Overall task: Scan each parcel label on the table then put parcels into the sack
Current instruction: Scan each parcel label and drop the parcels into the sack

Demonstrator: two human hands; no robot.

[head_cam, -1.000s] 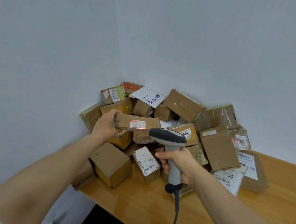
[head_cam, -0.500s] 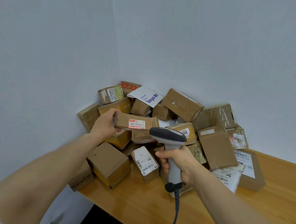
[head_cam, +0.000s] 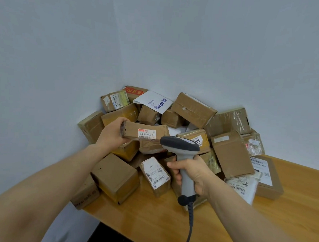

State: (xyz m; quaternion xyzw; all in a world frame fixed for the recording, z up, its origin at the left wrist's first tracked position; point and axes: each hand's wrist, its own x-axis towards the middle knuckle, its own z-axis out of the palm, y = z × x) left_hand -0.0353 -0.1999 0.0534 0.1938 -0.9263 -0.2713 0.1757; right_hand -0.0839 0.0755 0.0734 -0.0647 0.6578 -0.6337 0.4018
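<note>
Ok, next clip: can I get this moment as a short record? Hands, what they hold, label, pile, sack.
left hand: grips one end of a narrow brown parcel, held up above the pile
label: white with a red band, faces the camera, reads 642 L714-00 015
right hand: grips the handle of a grey corded scanner, its head just right of the label
pile: many taped boxes heaped in the wall corner on the wooden table
sack: not in view

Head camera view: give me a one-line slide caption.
Left hand holds a flat brown cardboard parcel before a grey handheld barcode scanner gripped in the right hand.
</note>
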